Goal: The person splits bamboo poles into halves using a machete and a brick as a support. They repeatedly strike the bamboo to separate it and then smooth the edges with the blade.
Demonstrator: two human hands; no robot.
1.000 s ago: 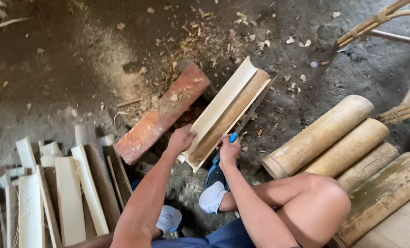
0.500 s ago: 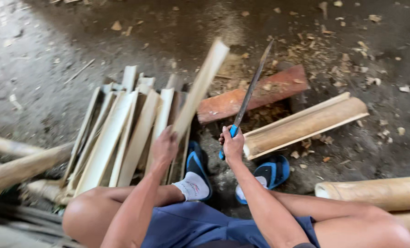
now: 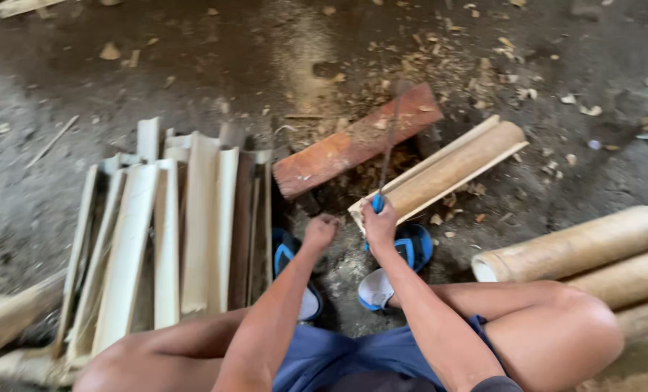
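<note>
Splitting bamboo on a dirt floor: blade held upright over a half-culm.

The right hand (image 3: pixel 379 223) is closed around the blue handle of a long knife (image 3: pixel 388 145), whose blade rises toward the far side, blurred; the split bamboo half (image 3: pixel 447 170) lies just beyond that hand, its near end touching it, slanting to the far right beside a reddish wooden block (image 3: pixel 353 141). The left hand (image 3: pixel 320 231) is curled into a loose fist and holds nothing visible. To the left, a row of split slats (image 3: pixel 186 225) lies stacked side by side, evidently finished pieces; at the right, whole bamboo sections (image 3: pixel 578 247) lie uncut, so the work appears partly done, with the half-culm in hand and the round sections remaining. Blue sandals (image 3: pixel 411 250) and chips surround the feet.
</note>
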